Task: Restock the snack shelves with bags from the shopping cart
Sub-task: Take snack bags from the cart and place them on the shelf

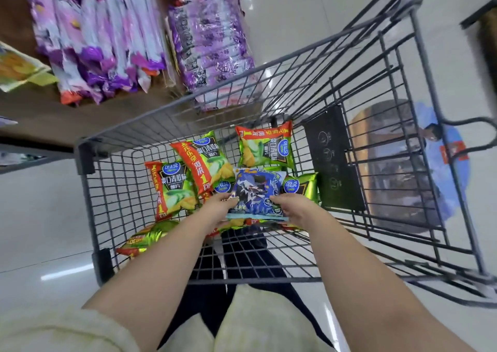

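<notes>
A wire shopping cart is seen beside a wooden shelf stocked with purple bags. Green chip bags with red-orange bands are scattered over the cart's floor. Just above them a blue bag, printed with white and dark artwork, is held face up, its long axis seemingly running away from the person. Its near edge is pinched at either corner by the left hand and right hand.
</notes>
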A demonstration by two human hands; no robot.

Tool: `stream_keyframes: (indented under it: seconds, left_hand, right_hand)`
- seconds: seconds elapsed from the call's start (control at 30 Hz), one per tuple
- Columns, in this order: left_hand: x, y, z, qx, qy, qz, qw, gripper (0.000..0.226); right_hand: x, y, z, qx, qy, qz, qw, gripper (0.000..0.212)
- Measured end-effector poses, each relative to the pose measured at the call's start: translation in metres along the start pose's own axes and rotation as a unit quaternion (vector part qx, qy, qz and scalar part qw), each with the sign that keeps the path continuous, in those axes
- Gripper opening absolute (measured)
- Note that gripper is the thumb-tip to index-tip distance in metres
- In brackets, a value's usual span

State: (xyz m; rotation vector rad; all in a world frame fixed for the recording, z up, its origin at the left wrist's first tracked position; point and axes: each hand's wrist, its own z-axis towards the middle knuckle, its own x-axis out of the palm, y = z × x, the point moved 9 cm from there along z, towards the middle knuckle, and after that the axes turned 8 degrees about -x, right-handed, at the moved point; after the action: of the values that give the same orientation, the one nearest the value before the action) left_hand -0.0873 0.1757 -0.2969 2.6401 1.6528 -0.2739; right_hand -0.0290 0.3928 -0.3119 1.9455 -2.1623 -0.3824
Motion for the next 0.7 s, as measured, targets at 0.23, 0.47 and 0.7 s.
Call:
stream_keyframes:
  seconds: [0.23,0.47,0.7]
  left_hand:
    - [-0.058,0.005,-0.064,0.095,0.009,-0.074,0.993,0.030]
    - [-0.157,0.030,-0.126,0.204,-0.015,-0.172,0.964,0.027]
    - [-0.300,0.132,-0.184,0.299,-0.064,-0.275,0.911,0.029]
  right_hand:
    - [0.041,0.035,-0.061,-0.072,0.059,0.027,0.995,0.043]
    - [0.133,0.095,-0.115,-0.197,0.091,0.023,0.976,0.049]
    - [0.321,0.134,-0.182,-0.331,0.187,-0.043,0.924,0.049]
